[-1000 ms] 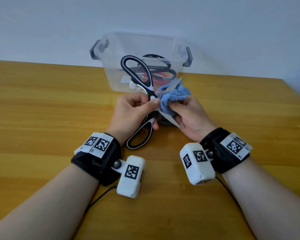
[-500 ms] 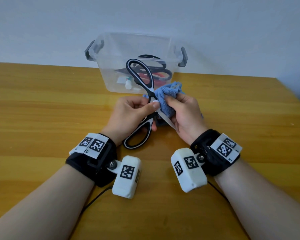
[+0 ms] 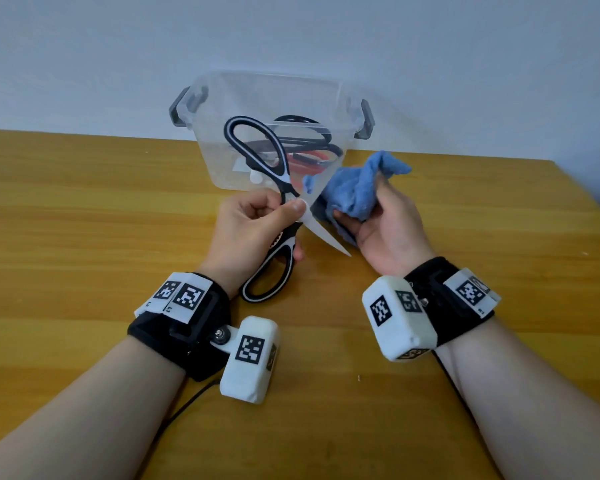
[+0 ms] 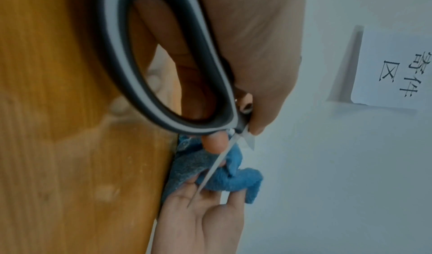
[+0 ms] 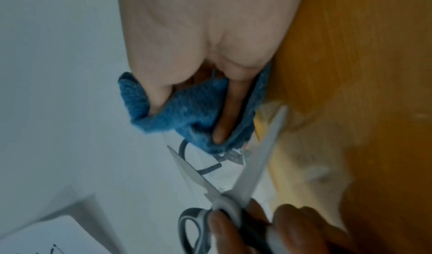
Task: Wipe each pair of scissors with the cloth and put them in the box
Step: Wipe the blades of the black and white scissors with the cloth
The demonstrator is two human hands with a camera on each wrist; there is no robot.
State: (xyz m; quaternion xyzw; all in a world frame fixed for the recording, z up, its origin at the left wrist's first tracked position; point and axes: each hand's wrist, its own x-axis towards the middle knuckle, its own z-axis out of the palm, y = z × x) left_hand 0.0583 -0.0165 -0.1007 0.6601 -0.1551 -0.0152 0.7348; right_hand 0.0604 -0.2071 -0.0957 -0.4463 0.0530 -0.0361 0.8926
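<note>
Left hand (image 3: 253, 223) grips splayed-open scissors (image 3: 281, 206) above the counter (image 3: 84, 220); right hand (image 3: 385, 226), fingers bunching the cloth (image 3: 354, 192), risks a nick from the bare blade tip just beside its palm.

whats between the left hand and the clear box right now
In the head view, the upper handle loop of the black-and-white scissors, gripped by the left hand, rises in front of the box.

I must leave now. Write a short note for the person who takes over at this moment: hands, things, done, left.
Left hand grips the open black-and-white scissors at the pivot, above the table.
Right hand holds the blue cloth beside the blades, apart from them.
Box behind already holds other scissors.
Left: finish wiping if needed, close this pair, put it in the box.
</note>
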